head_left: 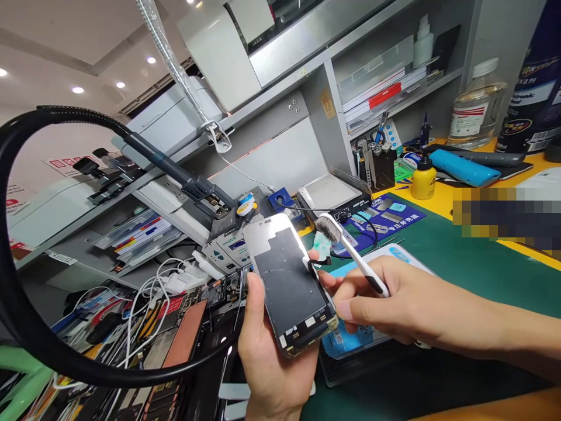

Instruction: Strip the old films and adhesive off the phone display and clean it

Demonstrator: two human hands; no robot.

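Note:
My left hand [276, 356] is closed around a phone screen assembly [284, 280], its thumb along the left edge and the dark back side facing me. A thin black flex cable [319, 264] sticks out from the panel's right edge. In my right hand [394, 304] is a white toothbrush [357, 257] with a black grip end; its dark bristles point up and left, apart from the panel. The fingertips of my right hand are close to the panel's lower right edge; whether they touch it I cannot tell. Below both hands lies a blue and white tray [346, 345].
A black hot-air hose [26, 327] loops across the left side. Stacked phone parts [184, 339] and white cables crowd the lower left. Behind stand a heating plate [331, 196], a blue tool mat [394, 216] and a yellow bottle [423, 178]. A green mat [473, 275] covers the bench.

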